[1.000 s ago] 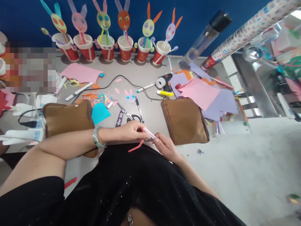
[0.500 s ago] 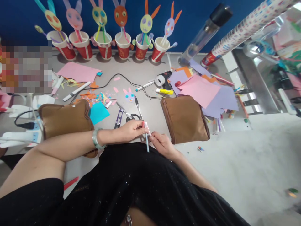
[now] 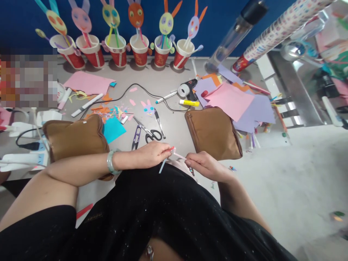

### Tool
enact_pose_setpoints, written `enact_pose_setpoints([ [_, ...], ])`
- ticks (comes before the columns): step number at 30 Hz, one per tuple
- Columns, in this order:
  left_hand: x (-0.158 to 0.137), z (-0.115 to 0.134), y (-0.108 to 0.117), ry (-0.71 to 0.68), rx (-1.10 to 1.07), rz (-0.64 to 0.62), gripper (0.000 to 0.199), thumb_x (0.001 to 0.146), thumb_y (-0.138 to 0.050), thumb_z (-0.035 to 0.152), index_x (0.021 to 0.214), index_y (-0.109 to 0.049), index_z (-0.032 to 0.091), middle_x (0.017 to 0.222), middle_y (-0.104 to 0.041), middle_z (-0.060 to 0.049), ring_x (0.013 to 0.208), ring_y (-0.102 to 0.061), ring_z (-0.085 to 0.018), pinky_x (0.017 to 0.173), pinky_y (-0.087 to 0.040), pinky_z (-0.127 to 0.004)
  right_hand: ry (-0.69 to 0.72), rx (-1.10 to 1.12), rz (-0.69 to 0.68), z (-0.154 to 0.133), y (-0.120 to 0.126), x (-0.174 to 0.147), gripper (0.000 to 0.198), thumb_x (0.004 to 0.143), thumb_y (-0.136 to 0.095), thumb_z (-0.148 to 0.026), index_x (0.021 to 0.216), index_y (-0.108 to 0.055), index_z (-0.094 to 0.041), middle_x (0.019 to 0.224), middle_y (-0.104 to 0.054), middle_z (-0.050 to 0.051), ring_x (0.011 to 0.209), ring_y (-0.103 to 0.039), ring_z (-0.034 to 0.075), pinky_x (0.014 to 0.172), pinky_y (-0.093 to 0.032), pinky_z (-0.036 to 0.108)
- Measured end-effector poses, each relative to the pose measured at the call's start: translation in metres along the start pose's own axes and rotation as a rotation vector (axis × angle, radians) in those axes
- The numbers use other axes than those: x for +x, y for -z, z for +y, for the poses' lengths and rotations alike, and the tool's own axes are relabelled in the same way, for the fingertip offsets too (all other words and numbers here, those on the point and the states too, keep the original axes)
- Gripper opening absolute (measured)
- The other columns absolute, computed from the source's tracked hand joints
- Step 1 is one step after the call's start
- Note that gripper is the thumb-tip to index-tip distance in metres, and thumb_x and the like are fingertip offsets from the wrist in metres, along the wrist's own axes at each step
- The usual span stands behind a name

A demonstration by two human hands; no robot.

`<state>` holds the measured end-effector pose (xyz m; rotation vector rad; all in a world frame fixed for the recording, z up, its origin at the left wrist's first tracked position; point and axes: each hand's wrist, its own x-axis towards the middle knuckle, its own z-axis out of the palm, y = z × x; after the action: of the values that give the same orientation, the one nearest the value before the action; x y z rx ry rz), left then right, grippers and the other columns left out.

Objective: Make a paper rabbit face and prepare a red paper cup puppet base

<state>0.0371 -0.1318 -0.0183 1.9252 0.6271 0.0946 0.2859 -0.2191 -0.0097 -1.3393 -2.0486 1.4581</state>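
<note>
Blue wall (image 3: pixel 16 25) at the back, gray table (image 3: pixel 163 81) in front. Lined up along the far side: six red-and-white paper cups (image 3: pixel 139 54), with paper rabbit faces (image 3: pixel 136 15) standing up from them on colored straws. Scraps of cut paper strewn about, with a turquoise sheet (image 3: pixel 114 129) near the middle and a pink sheet (image 3: pixel 231 99) on the right, on top of purple ones.

At the near edge of the table, just above the black clothing (image 3: pixel 152 210), closed fingers on both sides. Pinched in the left hand (image 3: pixel 156 154): a red straw (image 3: pixel 171 149), tip past the fingertips, and a light blue straw (image 3: pixel 162 166) slanting down below. Gripped by one end in the right hand (image 3: pixel 203 165): a pale pink straw (image 3: pixel 179 156), stretched across to the left fingertips.

Just beyond the left hand: black-handled scissors (image 3: pixel 147 130), purple snips (image 3: pixel 136 136) and a pen (image 3: pixel 160 123). Flanking both hands, one brown cushion (image 3: pixel 76 136) to the left, another (image 3: pixel 214 134) to the right.
</note>
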Motion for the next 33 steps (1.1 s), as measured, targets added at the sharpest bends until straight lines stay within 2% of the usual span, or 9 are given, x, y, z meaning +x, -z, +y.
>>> enact_pose_setpoints([
  [6,-0.002,0.003,0.001,-0.005,0.014,-0.031,0.033,0.101,-0.041,0.038,0.074,-0.045,0.02,0.066,-0.049,0.002,0.063,-0.045,-0.013,0.064,-0.031,-0.028,0.006,0.014,-0.036,0.001,0.002,-0.003,0.041,0.106,-0.044,-0.043,0.077,-0.059,-0.018,0.06,-0.059,-0.002,0.053,-0.051,0.009,0.053,-0.036,0.023],
  [11,0.0,-0.004,0.005,0.007,-0.085,0.042,0.033,0.097,-0.046,0.039,0.072,-0.048,0.019,0.061,-0.044,0.004,0.058,-0.041,-0.011,0.06,-0.03,-0.027,-0.018,0.072,0.049,0.003,0.002,0.006,0.046,0.103,-0.047,-0.052,0.078,-0.063,-0.017,0.057,-0.057,-0.003,0.05,-0.05,0.009,0.05,-0.035,0.023],
  [13,-0.001,-0.004,0.008,-0.036,-0.112,0.083,0.034,0.096,-0.049,0.04,0.069,-0.045,0.02,0.059,-0.039,0.005,0.057,-0.037,-0.01,0.058,-0.029,-0.026,-0.016,0.164,0.046,0.005,0.003,0.015,0.054,0.104,-0.041,-0.059,0.081,-0.066,-0.017,0.055,-0.057,-0.002,0.049,-0.05,0.01,0.049,-0.036,0.024],
  [15,-0.004,-0.001,0.01,-0.145,-0.096,0.102,0.036,0.095,-0.051,0.038,0.066,-0.038,0.021,0.059,-0.035,0.006,0.056,-0.033,-0.009,0.058,-0.028,-0.027,-0.023,0.187,0.145,0.005,0.005,0.03,0.059,0.105,-0.033,-0.061,0.084,-0.067,-0.017,0.057,-0.058,-0.001,0.05,-0.051,0.011,0.052,-0.039,0.025],
  [18,-0.011,0.006,0.011,-0.32,-0.042,0.052,0.033,0.094,-0.051,0.034,0.068,-0.036,0.021,0.063,-0.043,0.004,0.058,-0.037,-0.01,0.06,-0.033,-0.028,0.016,-0.101,0.422,0.002,0.001,0.061,0.046,0.103,-0.044,-0.053,0.082,-0.067,-0.019,0.069,-0.064,0.002,0.064,-0.057,0.013,0.063,-0.041,0.027],
  [22,-0.018,0.011,0.008,-0.494,-0.104,-0.076,0.018,0.096,-0.05,0.032,0.081,-0.049,0.022,0.089,-0.067,-0.007,0.08,-0.06,-0.016,0.076,-0.049,-0.03,0.137,-0.56,0.352,-0.008,-0.019,0.105,0.031,0.099,-0.055,-0.044,0.089,-0.069,-0.018,0.085,-0.068,0.007,0.076,-0.055,0.018,0.072,-0.038,0.031],
  [25,-0.022,0.009,0.005,-0.55,-0.199,-0.098,0.013,0.099,-0.051,0.03,0.089,-0.053,0.022,0.11,-0.073,-0.014,0.1,-0.068,-0.019,0.088,-0.054,-0.032,0.148,-0.777,0.286,-0.017,-0.033,0.123,0.029,0.098,-0.056,-0.04,0.088,-0.068,-0.016,0.087,-0.064,0.008,0.079,-0.051,0.019,0.074,-0.036,0.034],
  [29,-0.026,0.005,0.001,-0.536,-0.198,-0.069,0.016,0.1,-0.055,0.034,0.09,-0.058,0.022,0.1,-0.077,-0.011,0.093,-0.073,-0.018,0.083,-0.057,-0.029,0.152,-0.816,0.324,-0.024,-0.038,0.132,0.031,0.099,-0.054,-0.041,0.096,-0.069,-0.014,0.092,-0.062,0.01,0.083,-0.049,0.021,0.076,-0.036,0.035],
  [33,-0.03,0.006,-0.002,-0.598,-0.164,-0.044,0.019,0.098,-0.059,0.039,0.09,-0.066,0.024,0.09,-0.077,-0.008,0.08,-0.074,-0.018,0.074,-0.056,-0.028,0.316,-0.878,0.249,-0.03,-0.039,0.149,0.029,0.103,-0.047,-0.027,0.125,-0.065,-0.02,0.111,-0.061,0.013,0.094,-0.05,0.023,0.08,-0.036,0.037],
])
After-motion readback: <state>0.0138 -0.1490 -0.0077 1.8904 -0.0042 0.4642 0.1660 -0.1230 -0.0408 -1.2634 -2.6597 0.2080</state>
